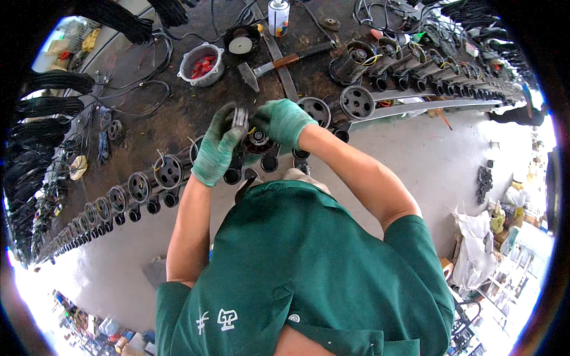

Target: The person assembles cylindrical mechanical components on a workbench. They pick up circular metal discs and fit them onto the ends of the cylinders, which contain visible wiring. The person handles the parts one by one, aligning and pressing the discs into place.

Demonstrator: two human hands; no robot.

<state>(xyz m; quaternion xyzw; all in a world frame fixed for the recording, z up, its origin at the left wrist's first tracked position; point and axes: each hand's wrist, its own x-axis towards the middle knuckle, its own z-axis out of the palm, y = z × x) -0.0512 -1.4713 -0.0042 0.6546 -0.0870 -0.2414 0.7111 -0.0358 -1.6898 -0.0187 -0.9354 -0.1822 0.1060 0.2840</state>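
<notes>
L hand [217,148] fingers pinching grey metal part [240,117], R hand [283,121] fingers closed on motor housing [259,141]

Hammer [270,66], spray can [278,16], bowl [200,64] holding red parts on bench.

— What carries it all?

— A long, dark, grimy workbench [178,113] whose near edge runs across the whole view.

— What lies along that near edge?

— A row of round black motor housings [142,185] to the left, and more of them [356,102] to the right, side by side.

— And farther in?

— A hammer [279,64] with a wooden handle lies near the middle. Left of it stands a grey bowl [200,64] holding red parts. At the far edge stands a spray can [278,16], with a black round part [240,41] just beside it. Loose black cables [133,89] trail over the left part of the surface.
</notes>
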